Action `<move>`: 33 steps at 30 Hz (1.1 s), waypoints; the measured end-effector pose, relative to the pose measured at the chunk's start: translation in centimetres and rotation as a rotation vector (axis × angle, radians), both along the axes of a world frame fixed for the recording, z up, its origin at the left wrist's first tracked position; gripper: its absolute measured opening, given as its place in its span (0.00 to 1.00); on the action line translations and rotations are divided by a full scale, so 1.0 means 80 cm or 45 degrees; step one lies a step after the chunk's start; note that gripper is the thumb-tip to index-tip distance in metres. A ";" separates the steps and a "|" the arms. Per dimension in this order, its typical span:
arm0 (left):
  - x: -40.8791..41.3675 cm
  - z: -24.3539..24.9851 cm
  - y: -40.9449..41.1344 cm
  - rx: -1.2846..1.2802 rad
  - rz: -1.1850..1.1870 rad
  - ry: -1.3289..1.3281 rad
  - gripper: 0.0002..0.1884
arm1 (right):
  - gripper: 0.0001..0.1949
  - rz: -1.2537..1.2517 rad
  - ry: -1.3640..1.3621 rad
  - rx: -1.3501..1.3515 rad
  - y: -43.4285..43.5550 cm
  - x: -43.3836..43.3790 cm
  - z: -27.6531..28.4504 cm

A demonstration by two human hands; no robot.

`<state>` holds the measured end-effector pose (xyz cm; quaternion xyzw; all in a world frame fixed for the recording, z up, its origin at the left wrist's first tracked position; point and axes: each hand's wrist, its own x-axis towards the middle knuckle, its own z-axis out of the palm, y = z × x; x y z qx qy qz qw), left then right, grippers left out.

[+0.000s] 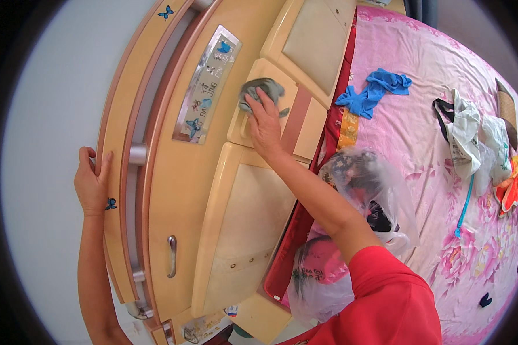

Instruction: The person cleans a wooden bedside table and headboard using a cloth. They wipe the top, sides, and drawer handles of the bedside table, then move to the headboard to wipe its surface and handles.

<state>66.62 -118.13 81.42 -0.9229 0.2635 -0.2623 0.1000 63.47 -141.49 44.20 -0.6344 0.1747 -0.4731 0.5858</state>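
My right hand (264,123) presses a grey cloth (261,92) against the middle panel (246,129) of a light wooden headboard (175,181). The cloth is bunched under my fingers. At the headboard's top, my left hand (93,183) grips the upper rail (120,172), thumb on the near face and fingers over the outer edge. A blue butterfly sticker (111,204) shows on the rail near my left wrist. Close to the cloth is a silver-framed plate (207,88) with writing and more butterfly stickers. Padded cream panels (246,211) flank the middle panel.
A bed with a pink floral sheet (418,142) spreads to the right. On it lie a blue cloth (375,91), clear plastic bags of fabric (371,189), white bags (464,138), a turquoise stick (466,205) and an orange cloth (509,187). A metal handle (172,256) juts from the headboard.
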 end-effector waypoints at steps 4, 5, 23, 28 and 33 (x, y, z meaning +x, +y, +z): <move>-0.007 0.006 -0.015 -0.051 -0.004 0.021 0.21 | 0.24 -0.248 0.003 -0.139 -0.081 0.048 -0.028; -0.007 0.008 -0.021 -0.078 -0.033 0.014 0.21 | 0.22 -0.492 0.445 -0.558 -0.116 0.061 -0.058; -0.013 0.007 -0.018 -0.053 -0.053 0.003 0.24 | 0.22 -0.037 -0.061 0.411 -0.144 0.132 0.139; -0.010 0.007 -0.018 -0.020 0.015 0.012 0.25 | 0.25 0.115 -0.399 -0.109 0.087 0.061 0.155; -0.014 0.013 -0.007 -0.038 0.006 0.020 0.25 | 0.27 0.452 -0.245 -0.462 0.161 -0.003 0.126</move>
